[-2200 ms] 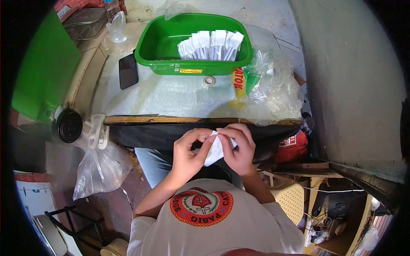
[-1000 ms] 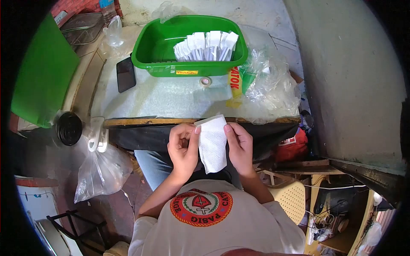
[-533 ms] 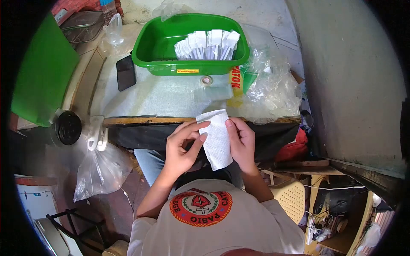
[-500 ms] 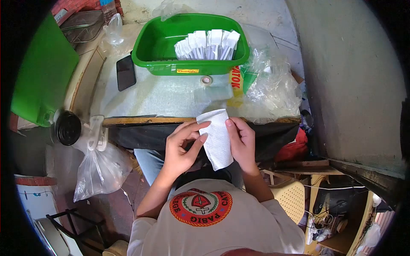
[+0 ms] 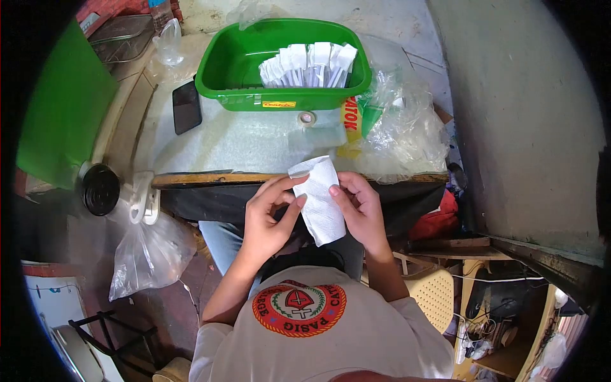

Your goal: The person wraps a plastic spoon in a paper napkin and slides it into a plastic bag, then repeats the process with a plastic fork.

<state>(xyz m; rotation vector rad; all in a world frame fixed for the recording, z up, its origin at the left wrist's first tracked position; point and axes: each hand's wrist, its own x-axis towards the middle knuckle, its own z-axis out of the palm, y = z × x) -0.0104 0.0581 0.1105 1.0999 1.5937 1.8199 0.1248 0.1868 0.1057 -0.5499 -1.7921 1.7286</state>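
Observation:
A white textured paper piece (image 5: pixel 323 204), like a folded napkin, is held upright between my hands just off the table's front edge. My left hand (image 5: pixel 273 213) pinches its left side, with the index finger partly hidden at the upper part. On the right side, my right hand (image 5: pixel 358 207) grips the paper with the thumb on its front face. Beyond them, a green basin (image 5: pixel 254 99) holds a row of white-topped clear packets (image 5: pixel 310 63). A small tape roll (image 5: pixel 307 119) and a clear plastic sleeve (image 5: pixel 317 138) lie in front of the basin.
A black phone (image 5: pixel 186 108) lies left of the basin. Crumpled clear plastic bags (image 5: pixel 407 130) and a yellow-green packet (image 5: pixel 351 124) are at the right. A clear bag (image 5: pixel 153 254) hangs below the table's left front corner.
The paper has moved slightly up and left, and its top edge looks more folded over. My right thumb has shifted lower and further onto its face.

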